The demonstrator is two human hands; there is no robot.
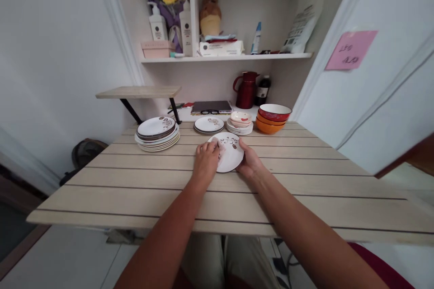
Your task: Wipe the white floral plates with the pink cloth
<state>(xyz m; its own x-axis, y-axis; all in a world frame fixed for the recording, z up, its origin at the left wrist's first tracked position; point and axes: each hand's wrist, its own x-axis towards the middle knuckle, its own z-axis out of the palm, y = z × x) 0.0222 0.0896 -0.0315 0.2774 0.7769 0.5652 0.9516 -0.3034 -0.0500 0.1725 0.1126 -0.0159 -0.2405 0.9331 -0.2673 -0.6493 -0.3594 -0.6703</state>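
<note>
A white plate with a brown floral pattern and a dark rim is held tilted toward me, just above the table. My right hand grips its right edge, thumb on the face and fingers behind. Bent fingers of my left hand press a thin, pale pinkish cloth against the plate's left side; the cloth is partly hidden under them. Behind it lies a short stack of similar plates. Small white saucers carry a heart-patterned bowl just to the right of that stack.
At the left stands a taller plate stack beside a small raised shelf. Orange and red bowls are nested at the back right. A red jug, a dark bottle and glasses sit along the back of the slatted table.
</note>
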